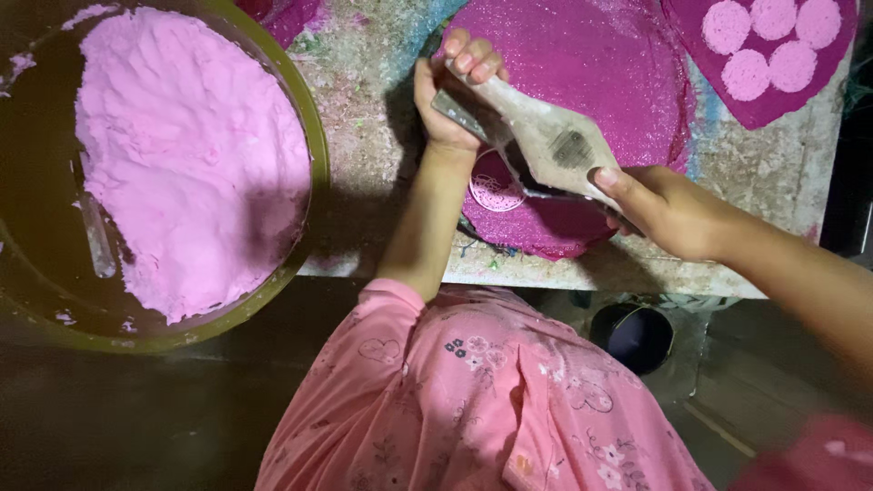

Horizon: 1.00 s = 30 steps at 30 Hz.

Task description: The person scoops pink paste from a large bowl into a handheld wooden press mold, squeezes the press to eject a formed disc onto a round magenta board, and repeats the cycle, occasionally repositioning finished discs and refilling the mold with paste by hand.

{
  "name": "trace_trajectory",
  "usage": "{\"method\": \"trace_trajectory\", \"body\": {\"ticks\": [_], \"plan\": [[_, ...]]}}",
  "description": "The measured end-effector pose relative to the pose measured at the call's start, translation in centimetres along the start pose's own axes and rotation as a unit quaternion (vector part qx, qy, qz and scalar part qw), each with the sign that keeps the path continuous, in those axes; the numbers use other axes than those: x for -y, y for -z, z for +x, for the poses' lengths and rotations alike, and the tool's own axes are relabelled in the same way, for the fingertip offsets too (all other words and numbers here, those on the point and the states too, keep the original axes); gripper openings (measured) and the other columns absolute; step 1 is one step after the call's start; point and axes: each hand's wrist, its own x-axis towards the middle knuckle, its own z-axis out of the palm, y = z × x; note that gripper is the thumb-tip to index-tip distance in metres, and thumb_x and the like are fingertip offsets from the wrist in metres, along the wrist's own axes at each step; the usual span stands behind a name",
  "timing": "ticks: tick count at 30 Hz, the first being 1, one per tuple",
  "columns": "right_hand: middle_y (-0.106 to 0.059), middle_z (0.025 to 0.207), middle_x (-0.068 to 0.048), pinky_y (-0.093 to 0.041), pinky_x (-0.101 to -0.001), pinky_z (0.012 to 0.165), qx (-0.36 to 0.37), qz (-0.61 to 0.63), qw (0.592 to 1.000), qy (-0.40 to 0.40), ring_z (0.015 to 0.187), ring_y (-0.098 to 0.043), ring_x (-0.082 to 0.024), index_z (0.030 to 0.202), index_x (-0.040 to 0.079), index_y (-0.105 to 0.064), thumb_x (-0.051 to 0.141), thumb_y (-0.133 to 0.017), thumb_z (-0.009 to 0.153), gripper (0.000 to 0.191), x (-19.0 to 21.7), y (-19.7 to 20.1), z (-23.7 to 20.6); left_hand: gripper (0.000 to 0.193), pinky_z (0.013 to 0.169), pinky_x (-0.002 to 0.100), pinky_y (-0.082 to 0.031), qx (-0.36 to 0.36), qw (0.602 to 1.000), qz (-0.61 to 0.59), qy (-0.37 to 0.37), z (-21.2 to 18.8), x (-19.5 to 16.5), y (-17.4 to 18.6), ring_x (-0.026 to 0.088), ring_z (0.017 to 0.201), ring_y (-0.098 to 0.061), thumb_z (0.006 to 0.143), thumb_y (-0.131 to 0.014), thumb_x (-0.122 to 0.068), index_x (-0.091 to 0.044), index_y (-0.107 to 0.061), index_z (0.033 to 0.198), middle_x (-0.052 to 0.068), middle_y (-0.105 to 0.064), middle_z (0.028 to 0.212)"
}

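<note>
The wooden mould paddle is held above the magenta sheet, its long axis running diagonally from upper left to lower right. The narrow handle end points upper left; the broad diamond-shaped head, with a dark carved patch, points lower right. A dark flat piece lies against the paddle's underside.

The left hand grips the handle end, fingers curled tight around it. The right hand holds the head end, thumb pressed on the paddle's top edge; the other fingers are hidden beneath.

Just below the paddle, a round pink patterned disc rests on the magenta sheet. Right of the paddle, five pale pink round cakes sit on a second magenta piece. The table is pale and littered with debris. Well left of the paddle stands a large olive basin holding pink dough. The floor below is dark.
</note>
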Motion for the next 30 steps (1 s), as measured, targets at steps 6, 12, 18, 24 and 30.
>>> {"method": "trace_trajectory", "body": {"ticks": [6, 12, 18, 24, 30], "plan": [[-0.068, 0.078, -0.013, -0.054, -0.0395, 0.071, -0.030, 0.043, 0.995, 0.082, 0.073, -0.067, -0.023, 0.104, -0.001, -0.065, 0.066, -0.030, 0.097, 0.076, 0.1, -2.1, 2.0, 0.023, 0.099, 0.038, -0.055, 0.028, 0.998, 0.056, 0.030, 1.7, -3.1, -0.8, 0.015, 0.095, -0.056, 0.104, -0.051, -0.040, -0.017, -0.054, 0.106, -0.003, -0.054, 0.094], [-0.068, 0.073, -0.013, -0.054, -0.0410, 0.069, 0.018, 0.081, 0.990, 0.112, 0.070, -0.067, -0.024, 0.093, -0.005, -0.068, 0.065, -0.028, 0.100, 0.081, -0.5, -3.9, 2.5, 0.020, 0.097, 0.040, -0.057, 0.001, 0.995, 0.096, 0.021, 0.0, -4.6, -1.7, 0.015, 0.091, -0.058, 0.102, -0.042, -0.032, -0.016, -0.053, 0.101, -0.002, -0.056, 0.091], [-0.068, 0.069, -0.014, -0.055, -0.0418, 0.065, 0.034, 0.073, 0.997, -0.009, 0.065, -0.068, -0.025, 0.090, -0.002, -0.068, 0.068, -0.028, 0.099, 0.081, -0.1, -1.5, 0.7, 0.020, 0.094, 0.041, -0.055, -0.085, 0.993, 0.082, -0.005, -1.0, -1.0, -1.2, 0.016, 0.091, -0.058, 0.098, -0.044, -0.032, -0.015, -0.053, 0.102, -0.001, -0.056, 0.092], [-0.064, 0.070, -0.012, -0.051, -0.0418, 0.064, -0.035, 0.053, 0.996, 0.054, 0.065, -0.063, -0.025, 0.090, -0.001, -0.065, 0.063, -0.031, 0.100, 0.073, 0.6, -1.6, 1.2, 0.023, 0.093, 0.039, -0.054, -0.063, 0.992, 0.110, 0.005, 1.0, -2.0, -1.2, 0.014, 0.090, -0.057, 0.096, -0.044, -0.036, -0.016, -0.053, 0.101, -0.002, -0.054, 0.090], [-0.064, 0.065, -0.012, -0.054, -0.0406, 0.061, -0.021, 0.092, 0.994, 0.057, 0.061, -0.065, -0.023, 0.083, -0.004, -0.065, 0.060, -0.033, 0.102, 0.074, -0.7, -2.5, 1.6, 0.022, 0.092, 0.037, -0.053, -0.072, 0.991, 0.108, 0.023, 0.5, -2.2, -1.9, 0.015, 0.091, -0.056, 0.096, -0.043, -0.036, -0.017, -0.051, 0.102, -0.003, -0.053, 0.091]]}}
